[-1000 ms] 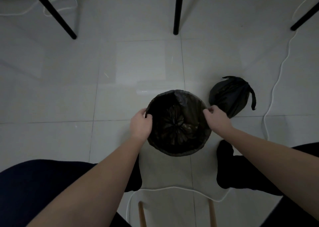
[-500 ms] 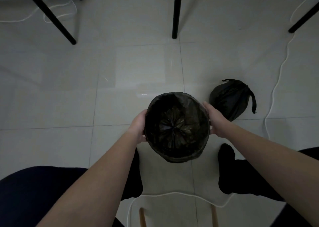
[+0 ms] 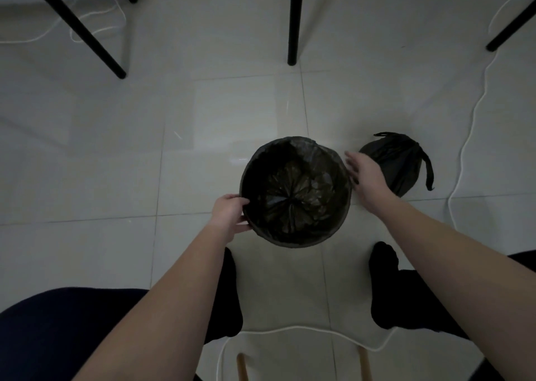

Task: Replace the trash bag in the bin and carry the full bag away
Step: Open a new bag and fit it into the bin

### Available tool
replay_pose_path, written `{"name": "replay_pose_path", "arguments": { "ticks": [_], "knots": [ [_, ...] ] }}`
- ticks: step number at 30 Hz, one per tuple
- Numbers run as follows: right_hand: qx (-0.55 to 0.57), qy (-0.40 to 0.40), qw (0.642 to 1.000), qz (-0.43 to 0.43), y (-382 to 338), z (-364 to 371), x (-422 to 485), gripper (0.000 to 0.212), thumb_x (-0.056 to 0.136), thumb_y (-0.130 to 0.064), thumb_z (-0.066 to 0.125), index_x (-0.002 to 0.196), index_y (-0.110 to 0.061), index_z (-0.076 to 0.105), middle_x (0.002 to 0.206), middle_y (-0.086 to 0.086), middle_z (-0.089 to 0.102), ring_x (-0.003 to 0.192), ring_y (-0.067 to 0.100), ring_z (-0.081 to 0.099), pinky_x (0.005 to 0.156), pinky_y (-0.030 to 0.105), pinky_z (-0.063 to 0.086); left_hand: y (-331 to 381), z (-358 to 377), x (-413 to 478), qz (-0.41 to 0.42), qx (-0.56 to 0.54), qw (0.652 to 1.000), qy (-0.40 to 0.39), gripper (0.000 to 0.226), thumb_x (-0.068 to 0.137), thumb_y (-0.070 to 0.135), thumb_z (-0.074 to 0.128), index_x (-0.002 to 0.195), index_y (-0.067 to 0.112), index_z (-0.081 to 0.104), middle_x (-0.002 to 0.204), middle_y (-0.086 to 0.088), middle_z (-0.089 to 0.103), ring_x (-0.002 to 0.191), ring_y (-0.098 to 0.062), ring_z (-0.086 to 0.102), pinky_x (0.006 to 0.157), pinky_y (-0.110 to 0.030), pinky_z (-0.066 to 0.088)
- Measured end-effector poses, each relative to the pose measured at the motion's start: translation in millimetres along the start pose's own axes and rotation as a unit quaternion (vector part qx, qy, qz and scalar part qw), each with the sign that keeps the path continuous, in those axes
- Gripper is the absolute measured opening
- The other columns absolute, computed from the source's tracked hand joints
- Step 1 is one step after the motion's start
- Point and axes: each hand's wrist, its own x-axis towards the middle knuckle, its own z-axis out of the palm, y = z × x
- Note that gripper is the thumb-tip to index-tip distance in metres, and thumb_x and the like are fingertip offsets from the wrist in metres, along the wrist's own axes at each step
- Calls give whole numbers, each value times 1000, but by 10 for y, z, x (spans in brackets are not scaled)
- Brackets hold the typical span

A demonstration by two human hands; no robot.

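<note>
Sitting between left hand (image 3: 229,215), right hand (image 3: 364,174): bin (image 3: 293,242)

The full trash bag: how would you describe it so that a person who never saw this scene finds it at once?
On the pale tiled floor stands a round bin lined in black. Just right of it, behind the open right hand, lies the full bag. Unlike the open bin, it is a closed, tied bundle with a loose strap.

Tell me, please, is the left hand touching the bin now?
Touching. The head view shows the left hand gripping the left side of the bin at its rim, and no gap is visible between them.
</note>
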Motion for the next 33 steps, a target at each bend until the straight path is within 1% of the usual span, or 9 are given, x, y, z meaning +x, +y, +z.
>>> {"name": "replay_pose_path", "arguments": {
  "ticks": [3, 5, 8, 13, 17, 20, 24, 29, 33],
  "knots": [
    [-253, 69, 965, -32, -74, -127, 26, 47, 96, -35, 56, 136, -10, 61, 134, 6, 62, 122, 26, 56, 99, 35, 44, 41, -52, -7, -53, 71, 995, -52, 29, 96, 21, 62, 123, 9, 65, 117, -8, 69, 99, -37, 71, 77, -48, 63],
    [-325, 41, 942, 78, -34, -186, -61, 60, 94, -44, 56, 142, -8, 52, 140, 14, 58, 119, 37, 58, 97, 45, 49, 86, -63, 39, -21, 139, 990, -15, 37, 91, 36, 68, 122, 17, 65, 117, -3, 67, 107, -33, 65, 82, -47, 60],
    [-245, -37, 947, 206, 74, -119, -242, 53, 94, -47, 60, 133, -12, 53, 124, 13, 64, 100, 38, 67, 74, 44, 59, 133, -7, 131, 72, 108, 991, 37, 29, 93, 28, 67, 119, 19, 67, 105, -3, 72, 94, -27, 70, 75, -42, 62],
    [-132, -6, 986, 101, 116, 23, -193, 35, 96, -31, 61, 130, -20, 60, 118, 5, 66, 102, 25, 65, 74, 39, 59, 142, -10, 90, 65, 79, 994, 27, 20, 97, 12, 60, 117, 13, 66, 109, -12, 75, 96, -36, 76, 72, -45, 66],
    [-200, 30, 976, 81, 109, -30, -189, 29, 96, -29, 60, 117, -8, 63, 109, 13, 68, 91, 30, 67, 74, 50, 64, 180, 2, 157, 84, -15, 996, -27, 30, 98, 10, 66, 128, 13, 63, 118, -11, 74, 90, -32, 78, 75, -39, 66],
    [-267, -6, 950, 161, 105, -92, -307, 44, 95, -47, 56, 104, -5, 63, 101, 16, 69, 88, 36, 69, 69, 47, 62, 274, -38, 245, 107, -137, 984, -43, 42, 99, 18, 68, 140, 17, 58, 130, -5, 68, 115, -29, 70, 95, -38, 59],
    [-315, 52, 941, 110, 74, -108, -212, 59, 88, -57, 51, 118, -7, 62, 115, 13, 66, 99, 36, 66, 80, 48, 61, 361, -82, 308, 145, 38, 986, 68, 44, 97, 31, 68, 139, 22, 61, 124, 0, 65, 110, -23, 61, 87, -39, 53],
    [-113, 27, 991, 69, -4, 117, -72, 38, 97, -38, 58, 131, -20, 60, 112, -1, 65, 106, 25, 63, 92, 50, 57, 257, 68, 300, 113, 35, 993, -11, 29, 104, 23, 58, 132, 26, 61, 108, 2, 72, 92, -24, 73, 84, -42, 60],
    [-144, 52, 988, -21, 113, 153, 224, 47, 89, -42, 59, 129, -18, 63, 107, -2, 71, 96, 20, 69, 94, 50, 58, 233, 75, 378, 134, 36, 990, 4, 29, 105, 14, 55, 133, 16, 61, 101, -2, 73, 79, -23, 72, 72, -39, 63]
  ]
}}
